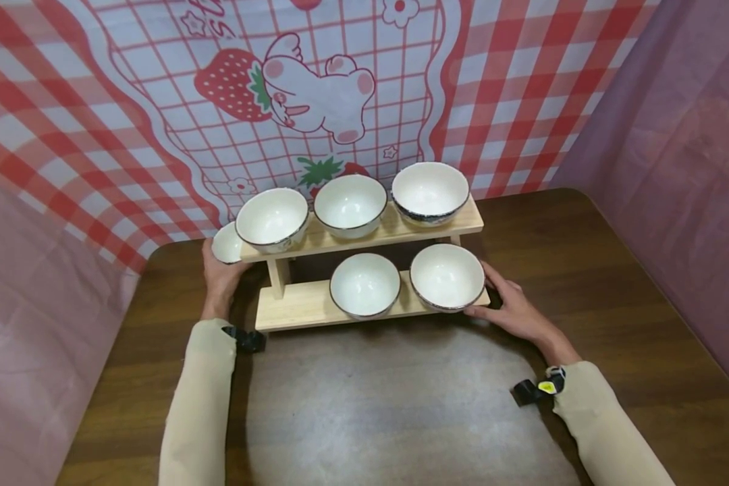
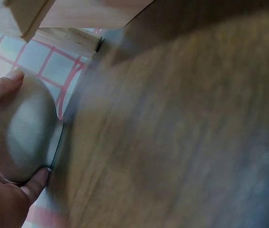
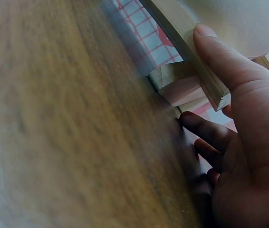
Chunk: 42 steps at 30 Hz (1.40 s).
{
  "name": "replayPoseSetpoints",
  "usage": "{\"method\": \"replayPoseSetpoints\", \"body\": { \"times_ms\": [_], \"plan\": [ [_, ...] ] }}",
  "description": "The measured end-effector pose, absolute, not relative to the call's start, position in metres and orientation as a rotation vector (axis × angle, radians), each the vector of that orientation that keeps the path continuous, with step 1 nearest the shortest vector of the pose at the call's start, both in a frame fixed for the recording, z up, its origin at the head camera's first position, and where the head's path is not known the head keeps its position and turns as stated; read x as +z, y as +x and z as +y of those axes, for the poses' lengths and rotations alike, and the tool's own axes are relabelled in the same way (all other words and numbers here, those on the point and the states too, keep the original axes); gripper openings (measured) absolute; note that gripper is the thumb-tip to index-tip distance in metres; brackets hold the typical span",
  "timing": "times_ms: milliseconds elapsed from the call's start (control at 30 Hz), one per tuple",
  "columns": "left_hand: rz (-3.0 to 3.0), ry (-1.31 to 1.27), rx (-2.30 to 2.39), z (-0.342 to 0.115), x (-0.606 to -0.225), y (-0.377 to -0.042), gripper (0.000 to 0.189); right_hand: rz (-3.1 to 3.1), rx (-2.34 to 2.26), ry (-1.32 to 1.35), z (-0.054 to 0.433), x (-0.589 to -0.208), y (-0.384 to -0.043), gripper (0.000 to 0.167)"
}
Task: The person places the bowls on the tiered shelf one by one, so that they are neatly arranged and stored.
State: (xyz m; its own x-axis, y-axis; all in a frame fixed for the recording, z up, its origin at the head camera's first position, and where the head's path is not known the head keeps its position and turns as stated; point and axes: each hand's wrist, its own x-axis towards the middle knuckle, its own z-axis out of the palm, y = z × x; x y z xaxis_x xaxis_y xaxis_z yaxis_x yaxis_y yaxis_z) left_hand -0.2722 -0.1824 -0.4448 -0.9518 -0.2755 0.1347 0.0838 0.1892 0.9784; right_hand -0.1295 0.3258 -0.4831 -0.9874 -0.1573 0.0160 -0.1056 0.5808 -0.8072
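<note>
A white bowl (image 1: 227, 243) stands on the table just past the left end of a two-tier wooden stand (image 1: 298, 307). My left hand (image 1: 221, 273) grips it; in the left wrist view, thumb and a finger lie on opposite sides of the bowl (image 2: 27, 128). At the stand's right end, my right hand (image 1: 513, 310) holds a dark-rimmed white bowl (image 1: 447, 277) on the lower tier. In the right wrist view the thumb presses that bowl's side (image 3: 239, 23), while other fingers (image 3: 206, 130) curl below the board. Another white bowl (image 1: 364, 285) sits in the lower tier's middle.
The upper tier carries three white bowls, at left (image 1: 272, 217), middle (image 1: 350, 204) and right (image 1: 430, 192). A red-and-white checked cloth (image 1: 510, 88) hangs right behind the stand. The brown wooden table (image 1: 401, 398) extends in front, with pinkish drapes (image 1: 674, 169) at the sides.
</note>
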Motion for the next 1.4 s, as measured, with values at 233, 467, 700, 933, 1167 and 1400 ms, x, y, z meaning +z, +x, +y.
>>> {"method": "replayPoseSetpoints", "body": {
  "times_ms": [233,467,700,933,1167,1400],
  "plan": [
    [-2.192,0.242,-1.730,-0.191,-0.471,-0.289,0.095,2.740,-1.405,-0.227,0.326,-0.484,-0.130,0.097],
    [-2.180,0.260,-1.724,-0.192,-0.472,-0.289,0.093,2.749,-1.407,-0.243,0.326,-0.486,-0.132,0.097],
    [-2.198,0.328,-1.679,-0.193,-0.473,-0.288,0.093,2.757,-1.382,-0.234,0.324,-0.484,-0.131,0.096],
    [-2.202,0.334,-1.679,-0.193,-0.472,-0.288,0.093,2.768,-1.385,-0.245,0.325,-0.483,-0.130,0.096],
    [-2.218,0.342,-1.656,-0.193,-0.472,-0.288,0.094,2.762,-1.389,-0.235,0.325,-0.482,-0.129,0.096],
    [-2.235,0.347,-1.651,-0.194,-0.471,-0.285,0.095,2.765,-1.387,-0.245,0.325,-0.482,-0.129,0.096]
  ]
}}
